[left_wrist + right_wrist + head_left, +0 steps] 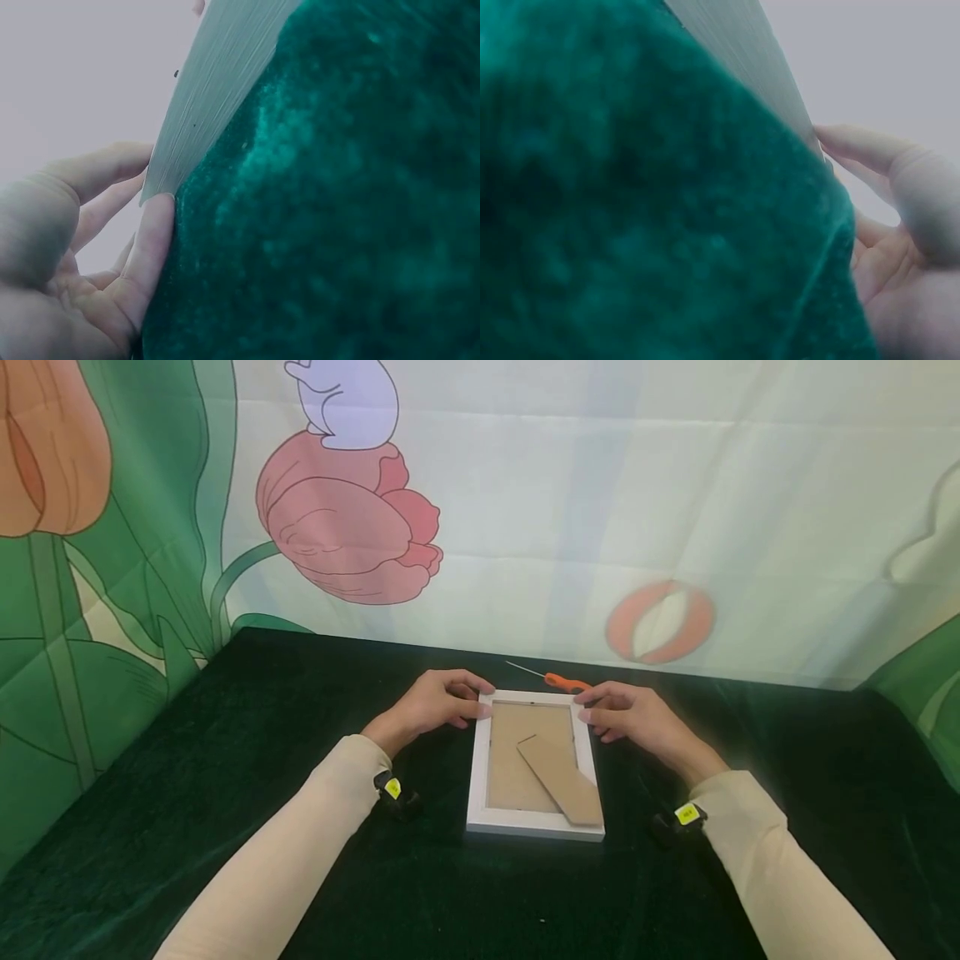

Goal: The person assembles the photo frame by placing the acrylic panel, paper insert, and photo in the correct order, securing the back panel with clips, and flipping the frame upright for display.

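Observation:
A white picture frame [477, 768] lies face down in the head view, its brown backing board [517, 760] and a slanted brown stand leg [558, 777] uppermost. My left hand [442, 700] pinches its far left corner between thumb and fingers; in the left wrist view, the fingers [150, 240] reach to the frame's side edge [206, 97]. At the far right corner, my right hand [633, 714] grips the frame, with the thumb [862, 146] against its edge in the right wrist view. The right hand's other fingertips are partly hidden there.
Just beyond the frame lies a screwdriver [562, 682] with an orange handle and a thin shaft pointing left. Dark green velvet cloth [337, 877] covers the table. Behind it hangs a printed curtain [517, 527] with flowers.

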